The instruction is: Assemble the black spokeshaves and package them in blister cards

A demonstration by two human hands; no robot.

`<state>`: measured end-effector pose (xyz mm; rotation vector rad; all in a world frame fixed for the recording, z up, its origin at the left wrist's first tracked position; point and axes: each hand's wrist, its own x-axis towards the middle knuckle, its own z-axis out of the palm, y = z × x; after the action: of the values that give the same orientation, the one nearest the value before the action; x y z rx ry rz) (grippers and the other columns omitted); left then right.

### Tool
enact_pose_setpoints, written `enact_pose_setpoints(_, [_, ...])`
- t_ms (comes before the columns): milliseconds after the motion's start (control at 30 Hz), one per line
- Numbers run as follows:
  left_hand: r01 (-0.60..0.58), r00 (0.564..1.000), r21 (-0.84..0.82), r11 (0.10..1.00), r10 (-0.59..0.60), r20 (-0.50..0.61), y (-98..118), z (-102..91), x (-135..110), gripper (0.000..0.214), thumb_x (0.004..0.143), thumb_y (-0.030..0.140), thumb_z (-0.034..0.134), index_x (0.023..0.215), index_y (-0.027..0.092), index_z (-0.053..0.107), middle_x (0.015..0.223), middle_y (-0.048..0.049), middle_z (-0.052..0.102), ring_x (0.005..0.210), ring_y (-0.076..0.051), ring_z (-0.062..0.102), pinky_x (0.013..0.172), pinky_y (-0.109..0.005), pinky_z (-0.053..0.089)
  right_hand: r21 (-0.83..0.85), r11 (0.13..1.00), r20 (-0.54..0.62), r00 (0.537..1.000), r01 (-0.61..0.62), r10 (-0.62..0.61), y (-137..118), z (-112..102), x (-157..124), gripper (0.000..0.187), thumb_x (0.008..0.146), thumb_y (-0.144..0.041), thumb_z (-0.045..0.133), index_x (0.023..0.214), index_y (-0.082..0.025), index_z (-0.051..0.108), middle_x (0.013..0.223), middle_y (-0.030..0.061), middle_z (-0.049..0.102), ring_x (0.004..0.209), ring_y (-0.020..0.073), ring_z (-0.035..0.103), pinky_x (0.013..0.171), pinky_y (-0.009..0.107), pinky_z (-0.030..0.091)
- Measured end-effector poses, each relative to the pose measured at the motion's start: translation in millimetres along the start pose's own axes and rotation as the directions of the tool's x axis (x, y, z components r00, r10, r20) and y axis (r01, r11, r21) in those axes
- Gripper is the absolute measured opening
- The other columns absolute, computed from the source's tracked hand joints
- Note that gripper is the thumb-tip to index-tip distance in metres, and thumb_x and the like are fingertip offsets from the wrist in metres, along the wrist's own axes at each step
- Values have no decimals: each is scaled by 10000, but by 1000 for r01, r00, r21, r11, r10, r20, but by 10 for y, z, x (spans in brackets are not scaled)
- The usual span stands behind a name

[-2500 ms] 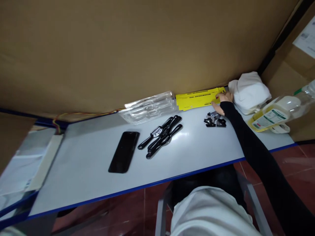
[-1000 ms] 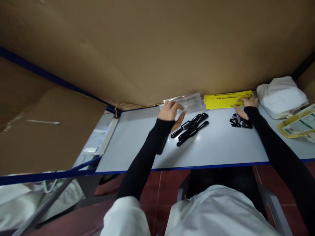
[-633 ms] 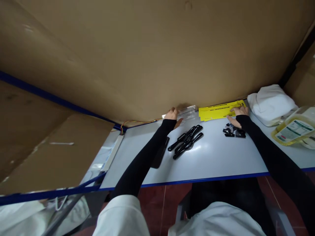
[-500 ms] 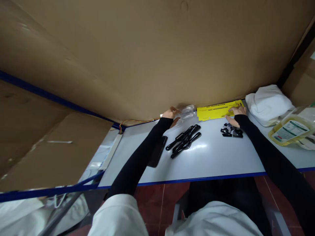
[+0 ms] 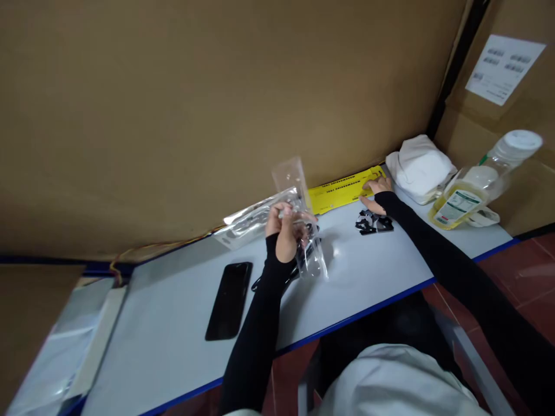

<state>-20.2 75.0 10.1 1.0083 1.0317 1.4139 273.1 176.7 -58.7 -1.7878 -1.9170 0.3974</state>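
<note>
Wall [image 5: 151,115]: seen from the head camera, big brown board goes up behind everything, with a black post at the far right corner.
Table [image 5: 169,329]: light gray top with a blue edge.
Left hand [image 5: 284,234]: fingers are squeezed around a clear plastic tray [image 5: 315,263].
Clear plastic tray: it is up off the table, tipped so one end points far and the other points near, right over the black tools.
Black tools [image 5: 293,277]: they lie on the table under the left hand; the hand, sleeve and tray hide most of them.
More clear trays [image 5: 236,234]: at the far edge, left of the yellow cards.
Right hand [image 5: 376,192]: fingers touch the right end of the yellow cards; I can't tell if they pinch them or just rest there.
Yellow cards [image 5: 338,190]: long and flat, along the far edge, with black words on them.
Small metal bits [image 5: 373,223]: black and silver, in a little pile just near the right hand.
Phone [image 5: 229,300]: black, lying flat, left of the left sleeve.
White cloth [image 5: 420,167]: bunched up at the far right.
Bottle [image 5: 459,202]: see-through, with yellow stuff low inside, on the right end.
Wires [image 5: 160,245]: thin, along the far left edge.
</note>
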Motion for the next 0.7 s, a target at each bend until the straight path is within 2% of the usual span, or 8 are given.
enact_pose_setpoints(100, [182, 982, -27, 983, -180, 53, -194, -22, -90, 549, 855, 634, 818, 1095, 277, 477, 816, 17, 744, 363, -94, 506, 299, -202, 359, -12, 1000, -21, 1000, 1, -1, -4, -16, -9, 335, 843, -453, 762, 1081, -219, 742, 1165, 155, 638, 1203, 367, 523, 1101, 499, 456])
enact_pose_setpoints(167, [308, 950, -39, 950, -306, 60, -226, -101, -138, 619, 793, 617, 873, 1120, 260, 489, 818, 1, 753, 393, -128, 563, 305, -236, 425, -1, 1000, -37, 999, 27, -27, -42, -54, -20, 305, 848, -434, 768, 1069, -225, 750, 1130, 140, 664, 1172, 355, 550, 1099, 505, 454])
enact_pose_setpoints(233, [371, 927, -43, 927, -368, 70, -227, -172, -187, 656, 732, 546, 934, 1132, 239, 515, 828, -9, 757, 421, -143, 593, 313, -255, 458, 21, 996, -56, 995, 85, -84, -97, -97, -42, 278, 845, -410, 783, 1064, -241, 755, 1116, 115, 692, 1150, 340, 572, 1096, 508, 451])
enact_pose_setpoints(333, [357, 932, -42, 933, -353, 84, -233, -208, -252, 625, 714, 450, 959, 1135, 218, 558, 876, -26, 765, 441, -139, 605, 295, -237, 429, 55, 983, -74, 982, 176, -171, -166, -139, -83, 236, 850, -394, 794, 1034, -249, 765, 1075, 83, 725, 1037, 294, 608, 1029, 478, 479])
enact_pose_setpoints(467, [283, 958, -55, 958, -279, 69, -281, -184, -301, 533, 765, 440, 917, 1110, 206, 585, 923, -48, 780, 415, -108, 568, 264, -200, 353, 113, 966, -70, 972, 233, -226, -173, -151, -103, 164, 853, -354, 796, 959, -233, 765, 947, 67, 733, 861, 245, 605, 877, 431, 506])
enact_pose_setpoints(567, [286, 956, -29, 958, -283, 73, -323, -174, -300, 529, 774, 444, 914, 1115, 208, 586, 937, -48, 783, 413, -102, 566, 264, -191, 345, 120, 968, -69, 975, 219, -211, -133, -172, -103, 130, 855, -329, 789, 929, -230, 749, 949, 70, 737, 853, 239, 606, 821, 408, 503])
enact_pose_setpoints(700, [299, 950, -3, 954, -298, 93, -309, -118, -286, 542, 774, 471, 912, 1119, 213, 584, 968, -67, 791, 430, -104, 574, 286, -185, 340, 127, 971, -57, 979, 203, -197, -51, -224, -131, 165, 889, -391, 757, 972, -248, 753, 1008, 79, 750, 897, 250, 625, 764, 384, 515])
